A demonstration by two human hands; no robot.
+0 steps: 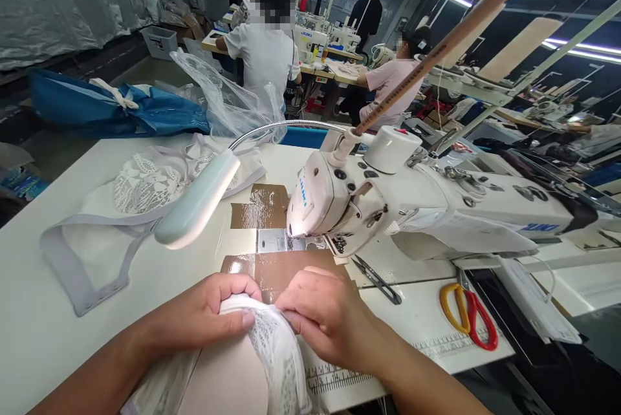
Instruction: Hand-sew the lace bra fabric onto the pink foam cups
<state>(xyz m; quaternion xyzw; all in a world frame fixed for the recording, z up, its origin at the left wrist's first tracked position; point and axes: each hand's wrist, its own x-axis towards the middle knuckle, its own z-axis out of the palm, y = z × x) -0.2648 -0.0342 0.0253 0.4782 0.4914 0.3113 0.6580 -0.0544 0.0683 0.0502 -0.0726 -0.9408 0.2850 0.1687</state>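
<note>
Between my two hands, at the near edge of the table, is a white lace bra [281,344] with a pale pink cup. My left hand [208,311] pinches its upper edge, thumb on top and fingers curled. The fingertips of my right hand [320,311] are closed on the same edge, a little to the right. Just beyond the hands stands a white sewing machine [315,195], its needle area over a metal plate [272,240] with brown tape [291,271] around it. A second lace bra [150,182] with grey bands lies on the table at the left.
A lamp [198,198] on a bendy neck hangs over the table. Thread snips [377,279] and scissors with yellow and red handles [469,317] lie right of my hands. A printed ruler [339,377] runs along the front edge. Several people sit or stand behind.
</note>
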